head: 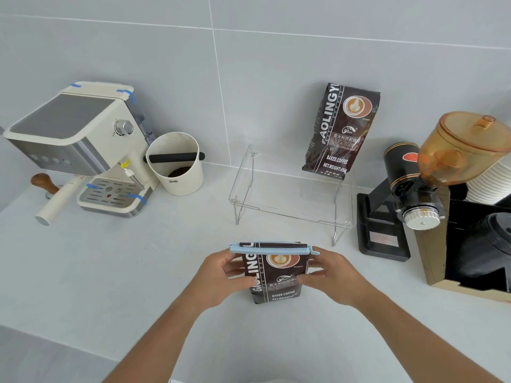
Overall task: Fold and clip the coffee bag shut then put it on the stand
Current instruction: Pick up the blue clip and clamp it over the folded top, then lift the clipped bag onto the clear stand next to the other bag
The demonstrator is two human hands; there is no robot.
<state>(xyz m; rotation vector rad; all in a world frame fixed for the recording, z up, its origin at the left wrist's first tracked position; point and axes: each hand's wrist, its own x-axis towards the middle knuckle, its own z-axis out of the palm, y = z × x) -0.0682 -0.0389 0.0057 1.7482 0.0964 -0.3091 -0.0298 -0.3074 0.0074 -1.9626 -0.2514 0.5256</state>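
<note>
While hands (221,275) grip, glossy bag (276,275) stands clipped

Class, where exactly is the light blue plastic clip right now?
In the head view, the light blue plastic clip sits low centre, across the dark coffee bag's folded top, between both hands, in front of the clear acrylic stand.

Both arms reach forward; left hand (221,275) and right hand (333,277) face inward, fingers (235,268) curled.

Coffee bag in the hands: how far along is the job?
Done: the coffee bag's top is folded and the blue clip sits across it. In hand: left hand and right hand grip its sides. Left: setting it on the clear stand, beside the second bag.
</note>
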